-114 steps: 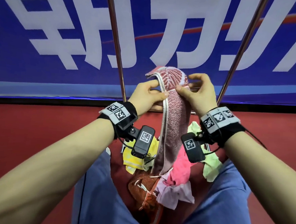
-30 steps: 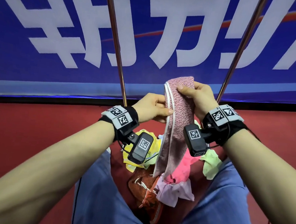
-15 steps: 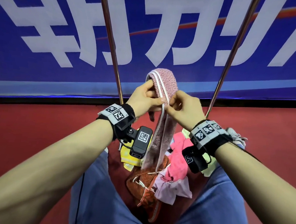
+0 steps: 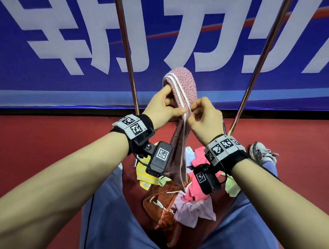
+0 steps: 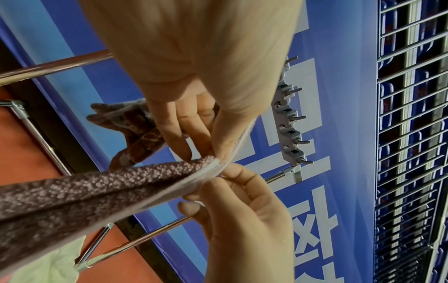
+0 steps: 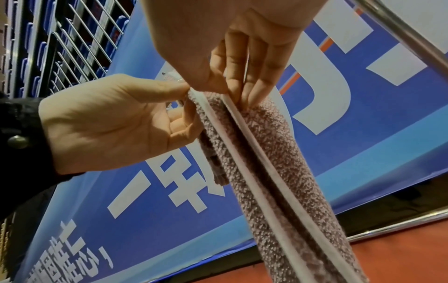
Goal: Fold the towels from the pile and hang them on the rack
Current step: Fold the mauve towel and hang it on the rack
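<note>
A pink towel (image 4: 183, 87) with white edging (image 6: 244, 172) is folded into a narrow strip and held up between the two chrome rack poles (image 4: 126, 45). My left hand (image 4: 167, 107) grips it just under the top bend, thumb on the front and fingers inside the loop. My right hand (image 4: 198, 115) pinches the white edges together beside that thumb. The left wrist view shows both pinches meeting on the towel (image 5: 101, 191). The towel's tail hangs down over the pile of towels (image 4: 186, 198) on the floor between my knees.
A blue banner with white characters (image 4: 69, 32) stands right behind the rack. The second pole (image 4: 264, 53) rises at the right, low rack bars (image 5: 48, 134) run along the red floor, and a grey hook strip (image 5: 288, 124) sits higher up. A sneaker (image 4: 262, 152) lies right of the pile.
My right hand has come down from the towel's top bend to pinch the white edges beside my left thumb. The towel has been lifted a little and its strip has narrowed.
</note>
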### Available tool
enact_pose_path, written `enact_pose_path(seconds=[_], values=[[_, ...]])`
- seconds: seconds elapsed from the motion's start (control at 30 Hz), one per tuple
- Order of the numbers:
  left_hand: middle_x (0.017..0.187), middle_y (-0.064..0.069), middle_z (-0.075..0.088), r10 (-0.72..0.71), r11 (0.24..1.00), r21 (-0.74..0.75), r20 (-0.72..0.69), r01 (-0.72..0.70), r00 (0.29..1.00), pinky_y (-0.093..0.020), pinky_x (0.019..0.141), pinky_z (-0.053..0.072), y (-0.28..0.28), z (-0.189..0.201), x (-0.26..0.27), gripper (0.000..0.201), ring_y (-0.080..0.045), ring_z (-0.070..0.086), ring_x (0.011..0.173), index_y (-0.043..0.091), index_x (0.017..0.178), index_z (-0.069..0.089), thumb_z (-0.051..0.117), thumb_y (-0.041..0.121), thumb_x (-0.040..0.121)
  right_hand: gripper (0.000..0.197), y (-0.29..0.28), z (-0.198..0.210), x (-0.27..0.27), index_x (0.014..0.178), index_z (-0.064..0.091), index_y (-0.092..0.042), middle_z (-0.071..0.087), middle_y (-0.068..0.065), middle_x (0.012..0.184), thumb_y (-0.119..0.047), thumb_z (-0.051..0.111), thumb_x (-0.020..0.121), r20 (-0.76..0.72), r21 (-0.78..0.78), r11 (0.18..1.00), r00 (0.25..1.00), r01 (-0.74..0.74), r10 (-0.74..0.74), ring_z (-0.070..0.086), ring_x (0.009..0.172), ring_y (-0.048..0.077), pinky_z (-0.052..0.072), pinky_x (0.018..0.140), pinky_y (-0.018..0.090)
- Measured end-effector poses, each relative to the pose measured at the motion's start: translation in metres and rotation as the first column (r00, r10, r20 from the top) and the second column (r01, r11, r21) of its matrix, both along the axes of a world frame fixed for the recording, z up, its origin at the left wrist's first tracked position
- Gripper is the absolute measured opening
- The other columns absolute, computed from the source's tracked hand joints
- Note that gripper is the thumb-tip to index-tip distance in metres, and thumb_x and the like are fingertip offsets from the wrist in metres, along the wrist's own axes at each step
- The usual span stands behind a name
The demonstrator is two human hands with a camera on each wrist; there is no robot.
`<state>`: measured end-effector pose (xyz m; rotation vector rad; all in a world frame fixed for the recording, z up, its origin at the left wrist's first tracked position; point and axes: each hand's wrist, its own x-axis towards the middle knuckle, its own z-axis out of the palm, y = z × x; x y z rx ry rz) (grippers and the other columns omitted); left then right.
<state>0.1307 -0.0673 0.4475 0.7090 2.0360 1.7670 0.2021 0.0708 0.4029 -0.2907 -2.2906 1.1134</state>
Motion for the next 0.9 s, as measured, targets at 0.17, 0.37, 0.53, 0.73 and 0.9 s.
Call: enact_pose_path(seconds=[0.17,0.37,0.53,0.73,0.9], values=[[0.074,0.002,0.068,0.087,0.996,-0.013,-0.009,-0.087,0.996,-0.019,0.054,0.051,0.0,-0.003,-0.005,0.049,-0.005,0.065,0.06,0.002,0.125,0.051,0.067,-0.016,0.082,0.028,0.006,0.009,0.006,0.099,0.06,-0.014,0.059,-0.003,0.064,-0.006,0.059,0.072,-0.061,0.107,0.994,0.998,0.013,-0.006,0.055,0.061,0.018,0.046,0.067,0.034],[0.078,-0.021,0.066,0.121,0.992,-0.029,0.022,-0.12,0.992,-0.04,0.064,0.062,0.004,-0.003,-0.002,0.052,-0.026,0.066,0.068,-0.001,0.127,0.047,0.068,-0.014,0.081,0.037,0.0,0.01,0.011,0.111,0.063,-0.016,0.064,-0.003,0.083,-0.022,0.051,0.077,-0.038,0.295,0.95,0.992,-0.103,0.119,0.063,0.079,0.024,0.05,0.075,0.031],[0.071,0.003,0.072,0.095,0.995,-0.011,0.036,-0.095,0.995,-0.036,0.067,0.061,0.003,0.001,0.002,0.055,-0.015,0.07,0.067,0.006,0.125,0.052,0.069,-0.016,0.078,0.031,-0.005,0.001,0.013,0.111,0.056,-0.02,0.064,-0.006,0.075,-0.023,0.052,0.08,-0.019,0.236,0.96,0.987,-0.152,0.161,0.06,0.066,0.016,0.052,0.07,0.034],[0.11,-0.025,0.069,0.043,0.999,0.008,0.067,-0.043,0.997,-0.048,0.079,0.061,0.001,0.007,0.007,0.066,-0.037,0.07,0.1,0.01,0.129,0.05,0.071,-0.017,0.073,0.029,-0.005,-0.002,0.01,0.1,0.049,-0.018,0.065,-0.003,0.071,-0.014,0.07,0.079,-0.034,0.022,0.994,0.994,-0.106,0.107,0.058,0.06,0.011,0.049,0.066,0.03],[0.11,-0.022,0.069,0.008,1.0,-0.006,0.045,-0.007,0.999,-0.034,0.07,0.06,0.004,0.009,0.009,0.068,-0.025,0.072,0.091,0.016,0.125,0.051,0.065,-0.023,0.072,0.033,-0.007,-0.01,0.003,0.097,0.041,-0.021,0.059,-0.006,0.072,-0.009,0.066,0.079,-0.031,-0.007,0.996,0.996,-0.084,0.084,0.059,0.065,0.015,0.051,0.067,0.04]])
